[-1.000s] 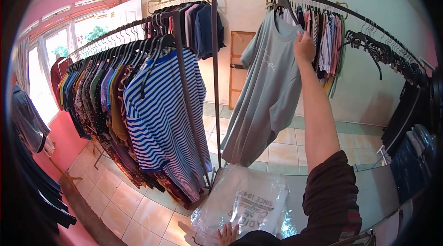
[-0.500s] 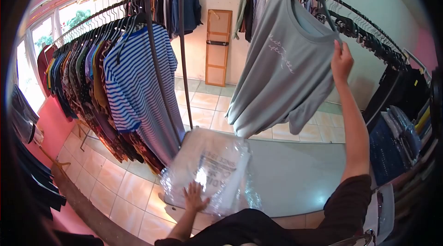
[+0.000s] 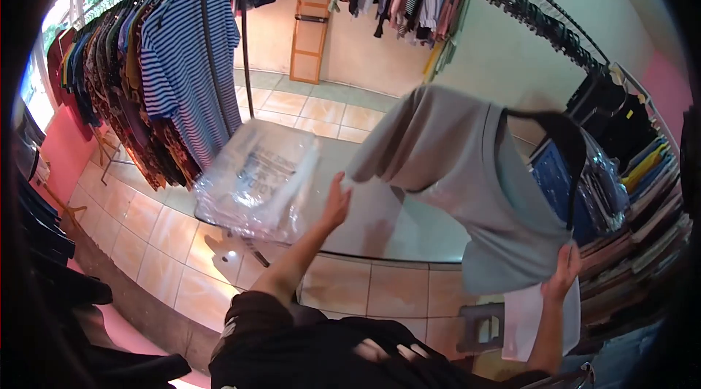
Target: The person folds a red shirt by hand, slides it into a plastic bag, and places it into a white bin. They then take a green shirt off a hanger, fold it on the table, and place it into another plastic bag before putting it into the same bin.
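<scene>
A grey T-shirt [image 3: 453, 148] hangs tilted sideways over the table, its black hanger [image 3: 573, 155] still in the neck opening and turned to the right. My right hand [image 3: 562, 272] is closed on the shirt near the hanger's lower end. Close to the opposite sleeve, my left hand [image 3: 336, 203] is raised with its fingers stretched out, apparently apart from the cloth. Left of it, a stack of clothes in clear plastic packaging [image 3: 255, 177] lies on the grey table [image 3: 343, 228].
A rack of clothes with a blue striped shirt [image 3: 186, 53] in front stands at the left. Black hangers [image 3: 526, 16] line a rail at the upper right. Folded clothes [image 3: 642, 221] are stacked at the right, and a white stool-like object [image 3: 540, 316] is below my right hand.
The grey shirt has come down from beside the rail, swung sideways and moved right with my right hand. My left hand has lifted off the plastic-packed stack. The view has tilted downward.
</scene>
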`<control>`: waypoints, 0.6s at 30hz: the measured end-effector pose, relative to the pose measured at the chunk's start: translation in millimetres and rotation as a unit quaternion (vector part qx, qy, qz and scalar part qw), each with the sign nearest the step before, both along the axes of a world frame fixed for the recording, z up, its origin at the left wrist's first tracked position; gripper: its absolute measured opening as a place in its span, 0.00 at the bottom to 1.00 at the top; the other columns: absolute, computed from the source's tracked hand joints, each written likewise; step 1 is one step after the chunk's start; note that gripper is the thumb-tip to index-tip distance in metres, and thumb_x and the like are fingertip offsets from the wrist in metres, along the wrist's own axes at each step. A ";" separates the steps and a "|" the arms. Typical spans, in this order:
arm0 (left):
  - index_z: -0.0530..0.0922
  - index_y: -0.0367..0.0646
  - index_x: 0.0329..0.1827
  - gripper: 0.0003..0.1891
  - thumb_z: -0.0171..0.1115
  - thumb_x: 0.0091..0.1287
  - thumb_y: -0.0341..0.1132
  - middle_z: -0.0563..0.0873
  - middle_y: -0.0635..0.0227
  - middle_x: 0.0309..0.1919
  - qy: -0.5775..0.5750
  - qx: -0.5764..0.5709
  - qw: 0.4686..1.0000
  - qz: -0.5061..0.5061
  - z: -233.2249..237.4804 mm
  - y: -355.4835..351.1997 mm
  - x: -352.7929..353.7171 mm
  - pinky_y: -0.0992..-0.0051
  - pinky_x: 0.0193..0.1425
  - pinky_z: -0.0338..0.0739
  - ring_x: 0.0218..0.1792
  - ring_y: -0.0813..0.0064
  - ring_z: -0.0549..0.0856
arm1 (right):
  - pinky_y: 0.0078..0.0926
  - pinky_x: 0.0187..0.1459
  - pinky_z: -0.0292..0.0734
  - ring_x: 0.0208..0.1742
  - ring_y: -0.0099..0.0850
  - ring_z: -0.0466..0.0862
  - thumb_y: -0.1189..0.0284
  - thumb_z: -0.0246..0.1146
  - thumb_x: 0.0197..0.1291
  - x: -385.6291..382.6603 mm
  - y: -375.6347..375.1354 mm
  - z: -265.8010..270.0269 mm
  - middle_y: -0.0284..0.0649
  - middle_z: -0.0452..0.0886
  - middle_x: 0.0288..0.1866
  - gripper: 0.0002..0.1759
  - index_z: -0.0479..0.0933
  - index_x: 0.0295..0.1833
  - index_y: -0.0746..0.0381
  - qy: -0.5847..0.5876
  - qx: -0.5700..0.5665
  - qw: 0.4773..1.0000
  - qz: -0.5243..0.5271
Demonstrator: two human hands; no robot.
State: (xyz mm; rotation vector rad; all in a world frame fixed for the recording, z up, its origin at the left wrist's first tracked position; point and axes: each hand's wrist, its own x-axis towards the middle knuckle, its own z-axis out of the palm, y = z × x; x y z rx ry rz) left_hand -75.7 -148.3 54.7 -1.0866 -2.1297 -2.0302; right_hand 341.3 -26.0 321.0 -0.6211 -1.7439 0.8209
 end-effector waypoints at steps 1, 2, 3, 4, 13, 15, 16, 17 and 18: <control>0.61 0.33 0.60 0.27 0.54 0.59 0.36 0.63 0.47 0.60 0.070 -0.038 0.997 -0.023 -25.7 34.1 15.0 0.63 0.67 0.52 0.63 0.53 0.61 | 0.17 0.39 0.65 0.36 0.22 0.71 0.65 0.53 0.62 20.2 -11.0 -12.4 0.35 0.74 0.34 0.14 0.72 0.40 0.67 0.040 -0.067 0.997 -0.003; 0.63 0.34 0.59 0.27 0.56 0.57 0.36 0.64 0.47 0.59 0.142 -0.072 0.986 -0.045 -48.1 69.7 28.9 0.62 0.66 0.53 0.62 0.53 0.62 | 0.18 0.39 0.66 0.36 0.22 0.72 0.64 0.53 0.61 36.0 -23.7 -23.6 0.35 0.75 0.35 0.15 0.72 0.41 0.68 0.083 -0.130 0.988 -0.007; 0.68 0.35 0.54 0.20 0.55 0.59 0.34 0.70 0.52 0.54 0.166 0.055 0.984 -0.039 23.4 76.1 67.6 0.67 0.62 0.59 0.57 0.57 0.66 | 0.22 0.41 0.68 0.38 0.24 0.73 0.62 0.55 0.60 54.7 -36.2 -26.4 0.37 0.75 0.38 0.18 0.71 0.44 0.68 0.052 -0.166 0.984 0.031; 0.68 0.35 0.54 0.20 0.55 0.59 0.34 0.70 0.52 0.54 0.165 0.063 0.983 -0.044 45.7 81.6 94.5 0.67 0.62 0.59 0.57 0.57 0.66 | 0.26 0.43 0.70 0.39 0.27 0.75 0.59 0.58 0.58 75.4 -46.6 -27.0 0.39 0.75 0.41 0.22 0.70 0.47 0.69 0.021 -0.200 0.977 0.069; 0.62 0.41 0.61 0.27 0.48 0.60 0.44 0.66 0.59 0.58 -0.047 0.000 0.906 -0.421 13.2 58.5 269.9 0.70 0.66 0.52 0.60 0.64 0.64 | 0.14 0.28 0.63 0.27 0.16 0.69 0.60 0.60 0.56 244.8 -74.7 -68.4 0.28 0.73 0.25 0.18 0.73 0.33 0.67 -0.090 -0.177 0.977 -0.071; 0.60 0.41 0.62 0.27 0.46 0.61 0.45 0.65 0.59 0.59 -0.115 -0.095 0.854 -0.498 -49.3 25.8 294.7 0.70 0.66 0.52 0.61 0.65 0.63 | 0.14 0.23 0.55 0.23 0.13 0.63 0.62 0.59 0.56 231.4 -85.0 -63.6 0.25 0.67 0.20 0.17 0.71 0.27 0.66 -0.167 -0.172 0.968 -0.071; 0.60 0.42 0.62 0.27 0.45 0.62 0.46 0.64 0.59 0.60 -0.141 -0.173 0.816 -0.533 -74.0 8.8 293.2 0.70 0.67 0.51 0.62 0.65 0.62 | 0.14 0.21 0.52 0.21 0.11 0.60 0.63 0.58 0.56 227.6 -86.5 -64.1 0.23 0.64 0.18 0.17 0.70 0.23 0.66 -0.203 -0.170 0.962 -0.070; 0.59 0.42 0.63 0.27 0.43 0.63 0.47 0.64 0.59 0.61 -0.157 -0.246 0.777 -0.558 -97.0 -4.0 286.7 0.70 0.67 0.51 0.62 0.65 0.62 | 0.14 0.21 0.52 0.21 0.11 0.60 0.63 0.58 0.56 228.0 -84.3 -67.3 0.23 0.64 0.18 0.17 0.70 0.23 0.66 -0.200 -0.172 0.962 -0.074; 0.58 0.42 0.63 0.27 0.42 0.63 0.47 0.63 0.60 0.61 -0.158 -0.321 0.740 -0.570 -109.2 -10.4 269.5 0.70 0.67 0.50 0.63 0.65 0.61 | 0.15 0.20 0.51 0.21 0.12 0.59 0.63 0.59 0.55 228.7 -81.1 -71.5 0.23 0.63 0.17 0.18 0.69 0.22 0.66 -0.227 -0.188 0.953 -0.072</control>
